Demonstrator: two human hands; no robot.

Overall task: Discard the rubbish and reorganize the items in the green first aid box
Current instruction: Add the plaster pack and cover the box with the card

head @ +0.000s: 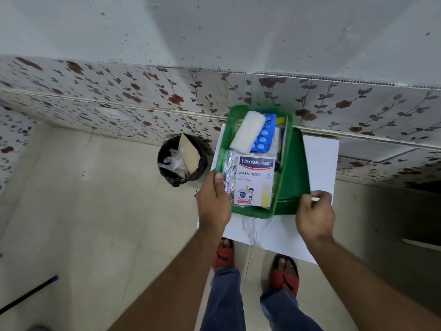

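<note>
Floral wall tiles behind, white counter [274, 232] carrying the green box [225, 142]. Looks mostly sorted already: gauze roll [248, 132] and blue pills [263, 137] at the box's far end, Hansaplast pack [255, 182] and foil strip [228, 170] at the near end, all lying flat. Bin [180, 160] just left of the box, holding plastic and cardboard, so rubbish probably gone. Left hand [213, 204] gripping the box's left rim; right hand [315, 216] pinching the open lid's [294, 168] corner. Probably just closing left.
</note>
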